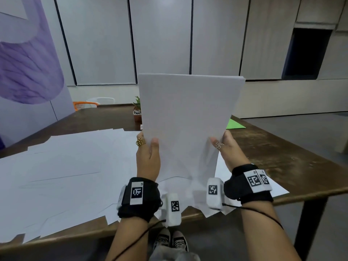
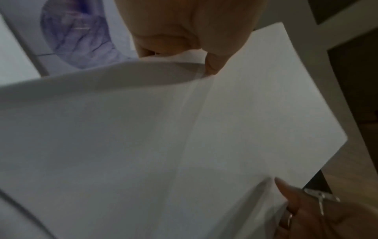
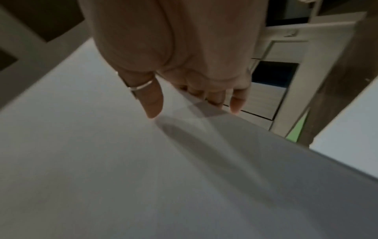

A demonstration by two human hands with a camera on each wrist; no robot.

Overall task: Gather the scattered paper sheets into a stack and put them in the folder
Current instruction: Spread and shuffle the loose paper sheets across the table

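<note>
A stack of white paper sheets (image 1: 186, 117) stands upright above the brown table (image 1: 278, 159), its lower edge down among the loose sheets. My left hand (image 1: 148, 157) grips its left edge, thumb on the front, fingers behind. My right hand (image 1: 226, 149) grips the right edge the same way. The stack (image 2: 235, 113) fills the left wrist view; the right wrist view shows the thumb on the sheets (image 3: 102, 145). Many loose white sheets (image 1: 66, 172) lie spread over the table's left and front. A green folder (image 1: 234, 124) lies flat behind the stack, mostly hidden.
A small potted plant (image 1: 137, 110) stands on the table behind the stack. Chairs (image 1: 84, 105) sit at the far left end. The table's front edge (image 1: 301, 194) runs near my wrists; several sheets overhang it. Bare wood lies to the right.
</note>
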